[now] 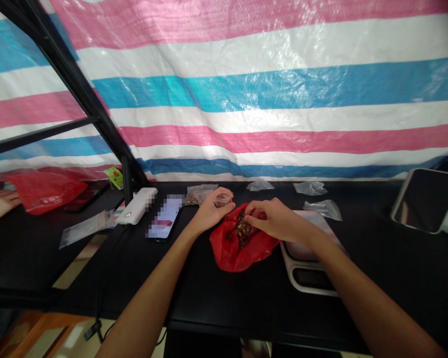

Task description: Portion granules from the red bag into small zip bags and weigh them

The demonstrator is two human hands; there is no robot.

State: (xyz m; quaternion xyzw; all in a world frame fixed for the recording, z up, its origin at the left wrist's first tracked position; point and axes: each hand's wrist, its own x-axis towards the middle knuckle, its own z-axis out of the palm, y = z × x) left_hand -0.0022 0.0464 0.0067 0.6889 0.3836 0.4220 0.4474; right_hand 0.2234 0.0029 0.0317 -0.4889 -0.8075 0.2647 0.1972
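Left hand (209, 209): in the head view, we have its thumb and fingers curved around a small clear plastic piece (223, 200), round at the mouth; we cannot tell whether that is a cup or a bag.
Right hand (280, 219): we see its fingers bent, the tips together over the red bag's mouth; we cannot tell whether they pinch anything.
Red bag (241, 262): it lies between our hands and a little nearer to us, its mouth spread. We judge it thin, soft and rather slippery, apt to crumple; we would take it by the gathered rim, on the side nearest the left hand.
Brown pieces (242, 237): they sit inside the red bag, just below the right fingertips. We expect them to be light, loose and prone to spill, so a small pinch suits them better than a fistful.
Clear plastic piece: it looks light and flexible; we would hold it near the mouth with gentle pressure, since squeezing might close the opening.
Scale (296, 284): it lies beneath the right wrist and forearm, partly hidden; we judge it stiff, and best lifted by its edges.
Filled clear bags (194, 195): they lie just beyond and left of the left hand; we think they would sag, so we would hold them at the top edge.
Phone (166, 219): it lies left of the left hand, flat on the black table (224, 303); probably smooth and rigid, best held by its sides.
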